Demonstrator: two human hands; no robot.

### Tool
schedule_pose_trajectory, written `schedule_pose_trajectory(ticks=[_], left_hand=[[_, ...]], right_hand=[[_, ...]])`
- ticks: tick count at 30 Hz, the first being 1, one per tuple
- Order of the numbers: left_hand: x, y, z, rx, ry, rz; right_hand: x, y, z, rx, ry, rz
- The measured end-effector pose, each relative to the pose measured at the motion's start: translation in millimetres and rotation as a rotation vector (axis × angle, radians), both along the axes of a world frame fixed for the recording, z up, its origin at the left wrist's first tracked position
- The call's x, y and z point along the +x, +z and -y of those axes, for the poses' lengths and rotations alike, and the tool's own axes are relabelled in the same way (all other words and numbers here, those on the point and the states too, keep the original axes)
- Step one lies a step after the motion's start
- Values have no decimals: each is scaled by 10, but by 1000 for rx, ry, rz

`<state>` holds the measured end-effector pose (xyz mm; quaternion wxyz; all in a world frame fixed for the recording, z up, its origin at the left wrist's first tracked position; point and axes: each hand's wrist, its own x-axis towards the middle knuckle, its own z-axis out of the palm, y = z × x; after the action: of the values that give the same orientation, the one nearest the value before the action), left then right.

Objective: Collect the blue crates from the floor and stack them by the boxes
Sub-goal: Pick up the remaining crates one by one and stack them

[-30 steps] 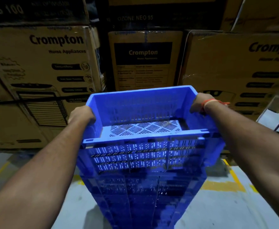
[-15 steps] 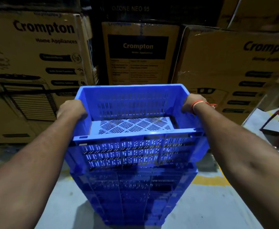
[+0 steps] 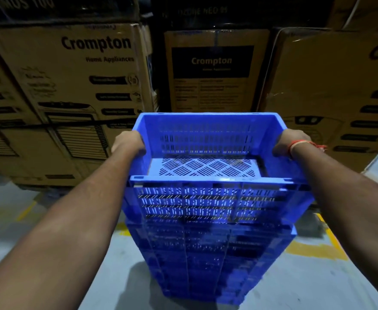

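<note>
A blue slotted crate (image 3: 208, 135) sits on top of a tall stack of blue crates (image 3: 201, 260) that stands on the grey floor in front of cardboard boxes. My left hand (image 3: 128, 143) grips the top crate's left rim. My right hand (image 3: 292, 142), with an orange thread at the wrist, grips the right rim. The top crate looks slightly offset to the right over the stack below. My fingers are hidden over the outer sides of the rim.
Large Crompton cardboard boxes (image 3: 89, 90) form a wall right behind the stack, left, centre (image 3: 212, 70) and right (image 3: 335, 97). Yellow floor markings (image 3: 315, 250) run beside the stack on the grey concrete floor (image 3: 121, 283).
The top crate has dropped lower onto the stack with both hands still on its rims. The view has shifted, so the stack now sits more to the right.
</note>
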<state>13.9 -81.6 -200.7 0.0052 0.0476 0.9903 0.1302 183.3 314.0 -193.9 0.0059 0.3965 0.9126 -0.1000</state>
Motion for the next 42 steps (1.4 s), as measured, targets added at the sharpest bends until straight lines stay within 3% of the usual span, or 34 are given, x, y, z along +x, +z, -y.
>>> schedule_pose_trajectory(ticks=[6, 10, 17, 22, 42], left_hand=[[-78, -21, 45, 26, -49, 48], [-168, -24, 77, 58, -107, 101], [-267, -89, 222, 286, -258, 156], [-246, -92, 280, 367, -325, 151], [-284, -95, 217, 369, -248, 159]], right_hand=[[53, 33, 6, -17, 43, -13], [66, 49, -81, -134, 137, -51], [139, -35, -240, -345, 205, -192], [133, -28, -236, -321, 201, -173], [176, 63, -55, -283, 142, -167]])
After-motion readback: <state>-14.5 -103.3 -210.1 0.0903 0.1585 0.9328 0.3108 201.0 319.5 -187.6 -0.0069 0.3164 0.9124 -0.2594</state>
